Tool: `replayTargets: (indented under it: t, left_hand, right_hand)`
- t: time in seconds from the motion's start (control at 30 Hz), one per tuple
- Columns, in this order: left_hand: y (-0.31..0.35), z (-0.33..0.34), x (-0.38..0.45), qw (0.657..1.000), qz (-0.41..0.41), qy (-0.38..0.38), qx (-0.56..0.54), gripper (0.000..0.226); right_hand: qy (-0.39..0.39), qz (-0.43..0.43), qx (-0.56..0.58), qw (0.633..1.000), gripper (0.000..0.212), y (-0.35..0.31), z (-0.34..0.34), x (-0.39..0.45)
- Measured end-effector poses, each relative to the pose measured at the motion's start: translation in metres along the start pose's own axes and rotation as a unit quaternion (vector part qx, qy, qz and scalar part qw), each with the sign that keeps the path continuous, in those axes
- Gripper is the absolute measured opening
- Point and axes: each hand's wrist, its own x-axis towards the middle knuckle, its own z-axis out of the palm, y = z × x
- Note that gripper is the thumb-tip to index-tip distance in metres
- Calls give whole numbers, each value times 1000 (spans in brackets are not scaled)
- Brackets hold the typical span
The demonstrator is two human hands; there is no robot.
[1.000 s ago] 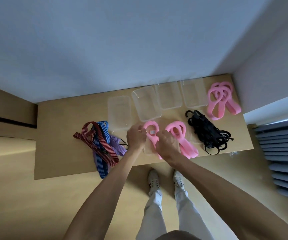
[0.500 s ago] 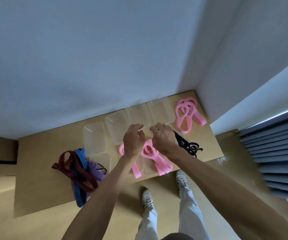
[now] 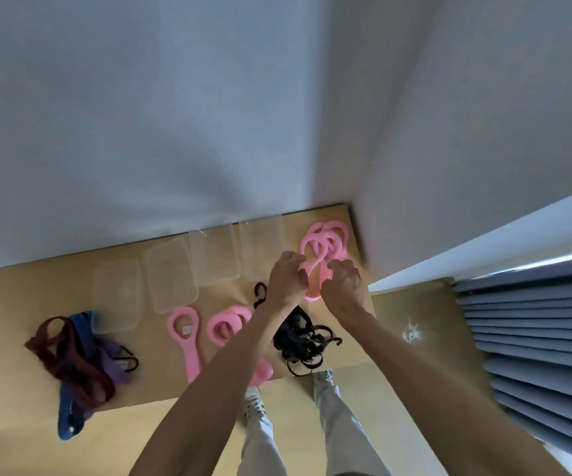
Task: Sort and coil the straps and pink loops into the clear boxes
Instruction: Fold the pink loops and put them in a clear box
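At the table's far right corner lies a pile of pink loops (image 3: 325,240). My left hand (image 3: 286,276) and my right hand (image 3: 343,285) both grip the near end of that pile. A single pink loop (image 3: 184,333) and a second pink bunch (image 3: 229,326) lie near the front edge, the bunch partly under my left forearm. Black hooked straps (image 3: 300,341) sit tangled between my arms. Maroon, blue and purple straps (image 3: 74,359) are heaped at the left. Several clear boxes (image 3: 169,273) stand in a row along the wall.
The wooden table (image 3: 19,304) meets a white wall at the back and a corner wall at the right. A blue slatted blind (image 3: 532,338) hangs to the right. My legs and shoes (image 3: 253,403) stand at the front edge.
Both hands left the pink loops near the front edge and moved right and back to the far-right pink pile, closing on it. The view swung to the right.
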Motion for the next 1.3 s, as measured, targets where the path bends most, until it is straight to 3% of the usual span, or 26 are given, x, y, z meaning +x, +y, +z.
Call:
replayTargets:
  t: [0.13,0.2,0.3,0.43,0.53,0.63,0.8,0.97,1.1,1.3]
  left_hand:
    - [11,20,30,997,-43,-66,10,40]
    - [11,29,46,995,-76,-62,6,45]
    - [8,40,65,992,-123,-38,10,39]
    - [14,51,77,989,-147,12,-29,32]
    - [17,57,81,987,-154,32,-23,20]
    - [20,56,84,988,-153,18,-25,15]
    - [27,49,79,987,-125,36,-94,18]
    - [43,31,71,978,-119,12,-172,9]
    - [52,11,59,955,-110,13,-275,16]
    - [59,-36,46,964,-62,-24,-258,7]
  right_hand:
    - [1,18,39,999,46,13,-6,25]
    - [15,32,70,997,46,12,-2,38]
    - [33,48,124,991,45,12,8,59]
    - [57,93,178,978,29,11,21,77]
    - [102,133,237,957,32,12,23,84]
    - [66,162,235,956,31,19,20,91]
    - [30,142,197,970,31,25,16,93]
    - [19,143,352,925,19,28,4,83]
    - [-6,53,397,916,20,18,-17,67]
    - [-15,-35,425,904,36,-18,-49,40]
